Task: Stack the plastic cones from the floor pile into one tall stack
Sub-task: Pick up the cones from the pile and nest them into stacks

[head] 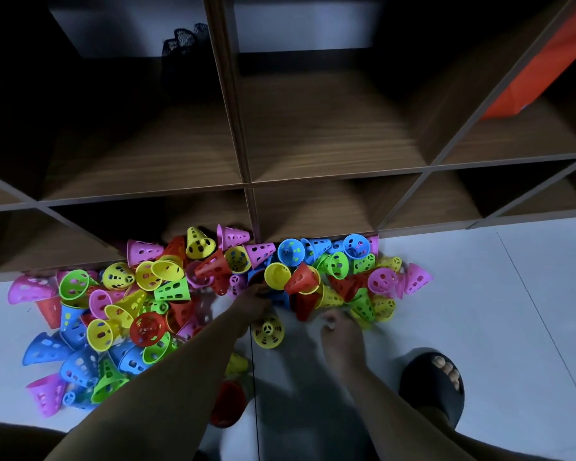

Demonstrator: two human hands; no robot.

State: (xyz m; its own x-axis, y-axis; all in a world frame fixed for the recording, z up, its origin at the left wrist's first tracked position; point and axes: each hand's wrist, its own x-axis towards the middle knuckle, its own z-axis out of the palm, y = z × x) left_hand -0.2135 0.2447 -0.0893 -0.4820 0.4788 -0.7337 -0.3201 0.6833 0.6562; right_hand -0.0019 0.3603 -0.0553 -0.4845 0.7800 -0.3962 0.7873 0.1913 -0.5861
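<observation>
Shelving [246, 181] of wood-grain cubbies stands at the far edge of the white tiled floor [479, 294]. A black mesh item [183, 41] sits in an upper left compartment and an orange item [539, 71] in an upper right one. A foot in a black slipper [433, 384] rests on the floor at right, apart from the pile. The pile of cones [167, 294] lies on the floor against the shelving base: perforated plastic cones in pink, yellow, green, blue and red, loose at all angles. One yellow cone [268, 331] lies between the two grips; a red cone [228, 404] lies partly under the left forearm. The left grip [251, 299] reaches into the middle of the pile, fingers touching cones; blur hides whether it is closed on one. The right grip [341, 337] is at the pile's near edge, fingers bent downward; whether it holds anything cannot be determined.
</observation>
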